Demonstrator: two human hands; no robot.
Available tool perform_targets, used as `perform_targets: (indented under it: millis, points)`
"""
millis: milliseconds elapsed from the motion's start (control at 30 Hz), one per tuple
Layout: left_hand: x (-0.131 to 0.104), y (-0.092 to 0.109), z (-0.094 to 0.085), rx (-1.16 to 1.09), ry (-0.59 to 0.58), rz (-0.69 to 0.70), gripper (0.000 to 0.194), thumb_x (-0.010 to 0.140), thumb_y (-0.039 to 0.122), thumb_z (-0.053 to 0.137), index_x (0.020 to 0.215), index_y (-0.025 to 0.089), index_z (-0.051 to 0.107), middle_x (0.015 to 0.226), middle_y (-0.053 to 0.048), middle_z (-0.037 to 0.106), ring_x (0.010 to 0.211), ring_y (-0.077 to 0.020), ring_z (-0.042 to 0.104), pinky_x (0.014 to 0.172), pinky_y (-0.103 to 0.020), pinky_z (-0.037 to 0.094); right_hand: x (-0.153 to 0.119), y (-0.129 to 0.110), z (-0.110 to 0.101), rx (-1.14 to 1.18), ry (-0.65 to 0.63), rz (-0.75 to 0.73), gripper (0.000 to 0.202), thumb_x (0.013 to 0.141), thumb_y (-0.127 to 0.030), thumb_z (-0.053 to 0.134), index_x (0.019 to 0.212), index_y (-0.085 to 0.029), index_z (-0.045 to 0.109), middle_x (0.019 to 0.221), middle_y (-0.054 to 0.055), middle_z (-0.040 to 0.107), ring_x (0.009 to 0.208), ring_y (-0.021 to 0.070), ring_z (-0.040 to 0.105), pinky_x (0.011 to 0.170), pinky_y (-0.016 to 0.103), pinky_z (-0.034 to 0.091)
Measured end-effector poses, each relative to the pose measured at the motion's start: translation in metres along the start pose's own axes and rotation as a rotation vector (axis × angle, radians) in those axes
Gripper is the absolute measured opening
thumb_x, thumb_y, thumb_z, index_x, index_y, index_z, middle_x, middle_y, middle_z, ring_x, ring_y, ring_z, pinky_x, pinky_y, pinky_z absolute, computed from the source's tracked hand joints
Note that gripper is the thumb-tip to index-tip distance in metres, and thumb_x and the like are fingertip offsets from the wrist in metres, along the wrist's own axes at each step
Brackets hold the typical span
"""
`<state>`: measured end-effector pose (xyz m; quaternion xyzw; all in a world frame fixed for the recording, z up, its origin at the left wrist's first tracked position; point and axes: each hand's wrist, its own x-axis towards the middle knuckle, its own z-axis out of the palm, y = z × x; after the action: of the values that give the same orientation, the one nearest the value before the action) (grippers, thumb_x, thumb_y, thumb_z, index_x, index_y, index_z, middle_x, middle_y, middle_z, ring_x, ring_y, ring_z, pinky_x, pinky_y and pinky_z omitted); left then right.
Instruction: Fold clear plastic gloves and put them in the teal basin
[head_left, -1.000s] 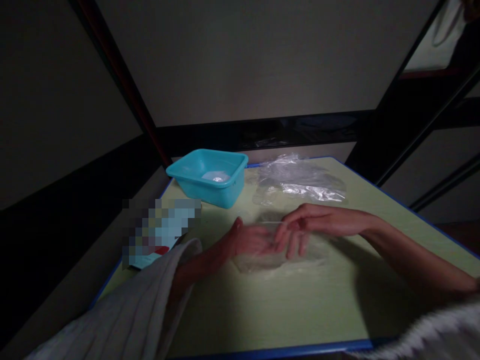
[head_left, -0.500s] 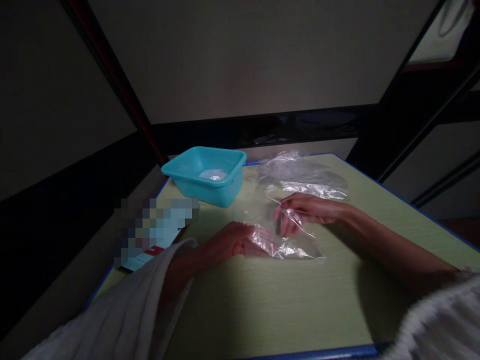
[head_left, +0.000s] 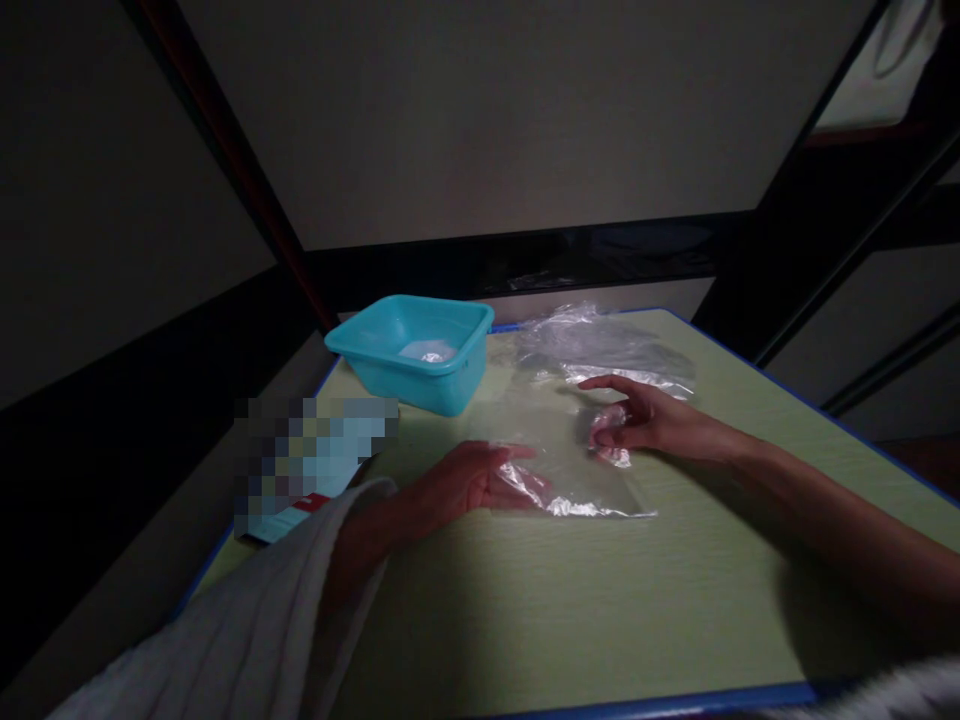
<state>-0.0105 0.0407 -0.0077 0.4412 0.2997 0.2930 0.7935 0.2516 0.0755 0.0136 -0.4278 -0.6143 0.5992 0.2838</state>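
Observation:
A clear plastic bag [head_left: 577,485] lies low over the middle of the table, crinkled and shiny along its near edge. At its left side, my left hand [head_left: 469,475] holds the bag, and its fingertips show through the film. On the opposite side, my right hand [head_left: 652,420] pinches the film between thumb and curled fingers. The right index finger stretches out to the left, apart from the others. Glare on the film partly hides both sets of fingertips. Behind the right hand lies a heap of more clear plastic bags [head_left: 592,345].
A turquoise plastic basin [head_left: 409,372] stands at the back left with something whitish inside. Nearer, a light-blue packet [head_left: 330,470], mostly blurred out, lies by the left edge. The pale table [head_left: 570,620] has a blue rim, and a wall panel [head_left: 480,130] rises behind it.
My right hand has moved right, away from my left hand, and its index finger has stretched out. The left hand has stayed nearly in place.

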Motion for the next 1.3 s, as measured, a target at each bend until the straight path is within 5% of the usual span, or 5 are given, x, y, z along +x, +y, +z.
perform_targets:
  millis: [133, 300, 467, 1033, 1300]
  points:
    - [-0.007, -0.001, 0.007, 0.012, 0.177, 0.197, 0.038, 0.077, 0.029, 0.063, 0.111, 0.013, 0.055, 0.095, -0.01, 0.071, 0.099, -0.0245, 0.063, 0.091, -0.039, 0.044, 0.002, 0.003, 0.01, -0.009, 0.086, -0.027, 0.069, 0.064, -0.024, 0.074, 0.12, -0.016, 0.035, 0.07, -0.001, 0.063, 0.058, 0.0151, 0.063, 0.055, 0.029, 0.049]
    - [-0.006, 0.006, 0.012, 0.244, 0.55, 0.193, 0.06, 0.07, 0.022, 0.068, 0.122, 0.014, 0.039, 0.081, -0.003, 0.07, 0.078, -0.0177, 0.067, 0.076, -0.032, 0.049, 0.002, 0.0, 0.017, 0.022, 0.128, -0.043, 0.068, 0.06, -0.025, 0.074, 0.116, -0.017, 0.035, 0.067, -0.002, 0.062, 0.052, 0.0123, 0.06, 0.051, 0.026, 0.048]
    - [0.001, 0.008, 0.011, 0.47, 0.672, 0.251, 0.069, 0.063, 0.009, 0.062, 0.126, 0.011, 0.034, 0.054, 0.009, 0.057, 0.052, -0.0117, 0.058, 0.055, -0.023, 0.045, 0.002, 0.001, 0.019, -0.01, 0.191, -0.043, 0.066, 0.057, -0.026, 0.074, 0.112, -0.019, 0.037, 0.064, -0.004, 0.062, 0.051, 0.0131, 0.059, 0.048, 0.026, 0.047]
    - [-0.005, 0.003, 0.017, 0.886, 0.692, 0.22, 0.071, 0.061, 0.004, 0.054, 0.129, 0.014, 0.038, 0.056, 0.009, 0.053, 0.052, -0.0092, 0.05, 0.053, -0.019, 0.038, 0.011, 0.015, 0.02, -0.281, 0.501, -0.272, 0.046, 0.064, -0.035, 0.065, 0.102, -0.019, 0.045, 0.065, 0.0, 0.06, 0.048, 0.0127, 0.053, 0.044, 0.026, 0.044]
    - [-0.013, 0.009, 0.026, 0.77, 0.571, 0.024, 0.083, 0.064, 0.018, 0.062, 0.138, 0.009, 0.026, 0.057, 0.005, 0.058, 0.054, -0.0133, 0.054, 0.049, -0.021, 0.038, 0.014, 0.02, 0.017, -0.277, 0.489, -0.279, 0.044, 0.067, -0.038, 0.063, 0.101, -0.02, 0.043, 0.071, 0.0, 0.059, 0.049, 0.0138, 0.056, 0.043, 0.027, 0.044]
